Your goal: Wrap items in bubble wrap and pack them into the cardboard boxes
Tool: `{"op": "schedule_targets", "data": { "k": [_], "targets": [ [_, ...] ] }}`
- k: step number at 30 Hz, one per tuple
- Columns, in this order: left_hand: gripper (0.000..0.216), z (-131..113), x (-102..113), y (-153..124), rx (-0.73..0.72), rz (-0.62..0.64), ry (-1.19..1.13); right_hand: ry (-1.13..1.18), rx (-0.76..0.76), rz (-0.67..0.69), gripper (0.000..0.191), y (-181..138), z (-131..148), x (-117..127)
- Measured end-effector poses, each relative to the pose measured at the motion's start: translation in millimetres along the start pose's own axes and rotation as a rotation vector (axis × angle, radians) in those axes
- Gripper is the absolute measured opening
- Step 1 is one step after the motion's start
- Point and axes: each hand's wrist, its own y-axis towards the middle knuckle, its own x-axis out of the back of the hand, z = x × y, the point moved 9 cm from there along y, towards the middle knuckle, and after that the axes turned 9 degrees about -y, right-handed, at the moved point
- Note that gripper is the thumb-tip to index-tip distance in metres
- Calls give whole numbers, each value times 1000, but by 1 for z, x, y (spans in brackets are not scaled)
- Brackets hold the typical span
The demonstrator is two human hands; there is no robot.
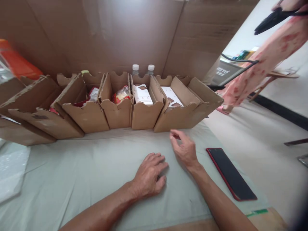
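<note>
"AEYO"-like lettering on dark box (222, 72)

Six open cardboard trays (144, 115) in a row along the far edge of the worktop (72, 179). Two white-capped bottles (135, 68) behind them. Two white boxes (142, 93) in the right-hand trays. One red-edged phone (231, 173) near the right edge. Two hands (149, 175) on the cloth.

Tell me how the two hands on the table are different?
The left hand lies flat, palm down, fingers together on the cloth; the right hand is lifted on its edge, fingers curled. The right hand sits nearer the cardboard boxes and the red phone; the left hand is farther back. Both are bare and hold nothing.
</note>
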Motion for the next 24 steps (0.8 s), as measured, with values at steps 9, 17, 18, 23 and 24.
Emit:
{"op": "schedule_targets", "data": {
  "k": [9,17,18,23,24],
  "targets": [
    [38,-15,17,-7,-113,-231,-26,6,177,157,46,72,151,1],
    [37,-64,78,-94,-167,-607,9,47,203,172,22,1,150,44],
    [38,-64,90,-108,-134,-660,33,90,230,159,19,-25,142,62],
    [44,-39,135,-146,112,-751,39,113,9,-2,24,-147,30,156],
    [48,-33,138,-146,152,-734,9,115,-177,-86,35,-168,-7,170]
  ]
}}
